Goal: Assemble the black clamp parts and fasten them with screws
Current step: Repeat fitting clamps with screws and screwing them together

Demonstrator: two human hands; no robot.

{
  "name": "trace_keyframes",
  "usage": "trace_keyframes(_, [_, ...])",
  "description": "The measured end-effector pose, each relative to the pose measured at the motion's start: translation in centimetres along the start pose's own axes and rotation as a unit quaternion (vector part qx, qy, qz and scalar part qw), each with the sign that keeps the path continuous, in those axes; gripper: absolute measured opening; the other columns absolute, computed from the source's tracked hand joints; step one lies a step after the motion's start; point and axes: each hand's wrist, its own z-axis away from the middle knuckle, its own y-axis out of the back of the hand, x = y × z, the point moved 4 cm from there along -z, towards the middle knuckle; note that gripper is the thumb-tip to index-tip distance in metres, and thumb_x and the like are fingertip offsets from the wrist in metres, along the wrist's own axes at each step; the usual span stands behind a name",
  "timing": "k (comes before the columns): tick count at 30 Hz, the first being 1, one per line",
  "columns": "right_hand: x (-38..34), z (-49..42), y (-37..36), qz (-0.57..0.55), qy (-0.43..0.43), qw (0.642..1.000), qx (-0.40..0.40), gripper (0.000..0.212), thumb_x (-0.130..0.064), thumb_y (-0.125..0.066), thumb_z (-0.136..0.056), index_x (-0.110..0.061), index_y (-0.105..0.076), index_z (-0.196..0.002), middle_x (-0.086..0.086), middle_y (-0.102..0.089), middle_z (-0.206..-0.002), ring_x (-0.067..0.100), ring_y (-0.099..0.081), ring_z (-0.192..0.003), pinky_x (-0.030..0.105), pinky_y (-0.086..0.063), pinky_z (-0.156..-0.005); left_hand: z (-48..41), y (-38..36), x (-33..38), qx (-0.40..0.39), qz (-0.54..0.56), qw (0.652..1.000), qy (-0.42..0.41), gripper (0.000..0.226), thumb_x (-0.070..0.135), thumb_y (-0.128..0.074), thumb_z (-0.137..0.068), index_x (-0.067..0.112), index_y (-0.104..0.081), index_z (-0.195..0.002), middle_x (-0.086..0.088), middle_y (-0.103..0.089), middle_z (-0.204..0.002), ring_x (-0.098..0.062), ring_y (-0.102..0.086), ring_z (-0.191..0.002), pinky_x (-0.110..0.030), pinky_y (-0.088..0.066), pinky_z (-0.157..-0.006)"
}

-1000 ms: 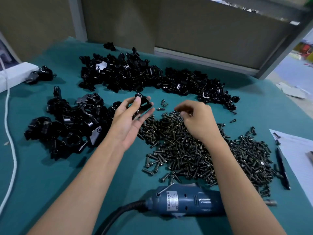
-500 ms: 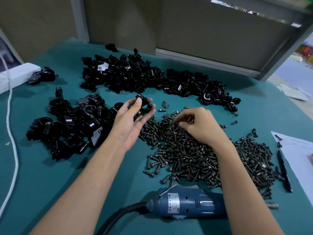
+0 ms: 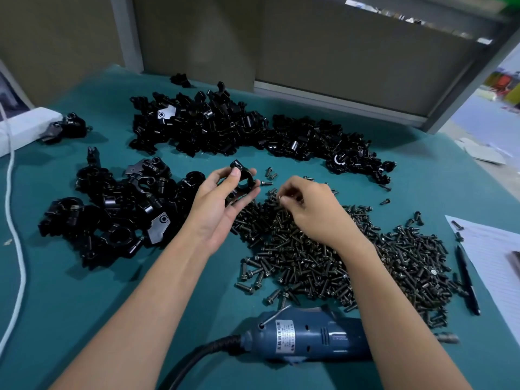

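The left hand (image 3: 222, 204) is raised over the tabletop (image 3: 84, 305), palm turned up and to the right. Its thumb and fingers curl round one black clamp (image 3: 241, 180) and hold it clear of the heaps. The clamp's round bore faces roughly up toward the camera, and a lug pokes out past the fingertips on the far side.

The right hand (image 3: 318, 212) hovers over the near-left edge of the screw pile (image 3: 351, 257). Its fingers are curled, and thumb and forefinger pinch what looks like a single screw (image 3: 280, 197). It is too small to tell which way its shank points.

The next move turns on that gap. The clamp lies just to the left of the pinching fingertips and slightly farther from the person, near them but not touching. A short carry leftward should bring the screw to the clamp. The screw hole itself cannot be made out, so the left hand may need to roll the clamp to present it.

The electric screwdriver (image 3: 306, 337) lies lengthwise left to right at the near edge, under the right forearm, with its cable leading off left. The right hand is the nearer one to it.
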Motion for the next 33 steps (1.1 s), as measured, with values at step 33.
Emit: trace_keyframes(33, [-0.6, -0.2, 1.4, -0.184, 0.077, 0.953, 0.227, 0.014, 0.000, -0.072, -0.084, -0.012, -0.076, -0.090, -0.003, -0.068, -0.086, 0.005, -0.061, -0.077, 0.017, -0.046, -0.073, 1.2, -2.1, -2.1, -0.060, -0.099, 0.992, 0.039, 0.021, 0.005, -0.050, -0.099, -0.003, -0.052, -0.118, -0.015, -0.064, -0.109, -0.023, -0.064, -0.105, -0.030, -0.059, -0.085])
